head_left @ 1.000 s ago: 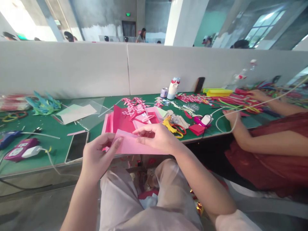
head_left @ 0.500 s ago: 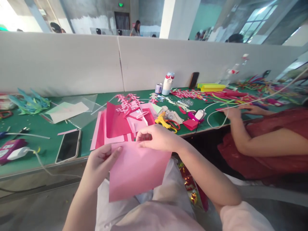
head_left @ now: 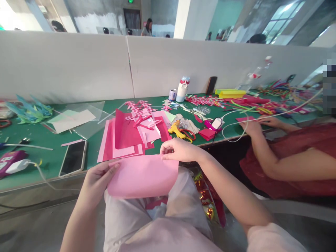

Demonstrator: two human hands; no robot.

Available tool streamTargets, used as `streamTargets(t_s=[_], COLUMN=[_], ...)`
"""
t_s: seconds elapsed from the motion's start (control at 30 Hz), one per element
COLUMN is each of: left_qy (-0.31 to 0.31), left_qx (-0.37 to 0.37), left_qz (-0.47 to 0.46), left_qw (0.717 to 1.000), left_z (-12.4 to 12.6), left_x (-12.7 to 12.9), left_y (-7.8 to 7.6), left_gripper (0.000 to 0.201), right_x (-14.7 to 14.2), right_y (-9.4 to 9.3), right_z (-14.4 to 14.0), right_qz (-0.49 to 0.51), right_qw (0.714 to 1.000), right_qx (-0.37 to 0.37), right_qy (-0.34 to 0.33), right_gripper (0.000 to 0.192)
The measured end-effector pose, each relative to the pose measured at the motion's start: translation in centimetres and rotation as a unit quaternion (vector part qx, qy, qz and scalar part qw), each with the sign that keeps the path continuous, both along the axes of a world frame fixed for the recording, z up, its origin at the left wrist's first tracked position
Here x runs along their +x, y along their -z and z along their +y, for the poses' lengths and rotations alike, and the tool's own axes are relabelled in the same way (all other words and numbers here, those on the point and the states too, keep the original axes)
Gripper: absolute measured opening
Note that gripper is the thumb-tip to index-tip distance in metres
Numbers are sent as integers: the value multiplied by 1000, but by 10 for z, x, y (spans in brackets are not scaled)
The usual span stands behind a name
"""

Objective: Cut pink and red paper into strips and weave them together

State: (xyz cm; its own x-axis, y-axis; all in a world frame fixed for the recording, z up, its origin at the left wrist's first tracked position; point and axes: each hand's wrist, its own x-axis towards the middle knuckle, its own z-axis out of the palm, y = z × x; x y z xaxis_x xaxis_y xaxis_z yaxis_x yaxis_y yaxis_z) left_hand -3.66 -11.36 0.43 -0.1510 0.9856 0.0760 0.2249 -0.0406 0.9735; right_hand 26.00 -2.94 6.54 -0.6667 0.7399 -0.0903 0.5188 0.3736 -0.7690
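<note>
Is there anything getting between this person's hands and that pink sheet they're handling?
Nothing visible does. The left hand grips the pink sheet at its upper left corner, and the right hand pinches its far edge near the right end. The red and pink papers lie beyond it on the green table.

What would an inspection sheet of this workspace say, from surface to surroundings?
Surface: flat green tabletop, strewn with materials.
Job's things: pink rectangular paper sheet, held above the lap; stacked red and pink paper behind it.
Clutter: black-screened rectangular phone, white cylindrical bottle with red band, blue-green crumpled pile.
Hands: left hand pinches the sheet's upper left corner; right hand, its upper edge near the right corner.
Cables: thin white cable at left droops over the tabletop's front edge; second white cable loops at right.
Surroundings: pale upright partition behind; co-worker in dark-red clothing at right.
</note>
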Motion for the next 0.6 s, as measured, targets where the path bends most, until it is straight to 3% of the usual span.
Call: streamTargets(t_s=[0.17, 0.27, 0.47, 0.6], left_qy=[-3, -9, -31, -47], left_qx=[-32, -42, -81, -119], left_qz=[-58, -74, -130, -179], left_qw=[998, 996, 988, 976], left_z=[3, 4, 0, -3], left_x=[-6, -7, -5, 0], left_y=[9, 11, 4, -2], left_gripper=[36, 32, 38, 41], right_x=[-5, -3, 13, 18], right_y=[8, 13, 25, 31], right_z=[-6, -6, 0, -1], right_qz=[34, 50, 106, 174], right_qw=[997, 996, 993, 977], right_qx=[62, 63, -15, -103], right_qy=[44, 45, 41, 73], right_gripper=[4, 6, 21, 25])
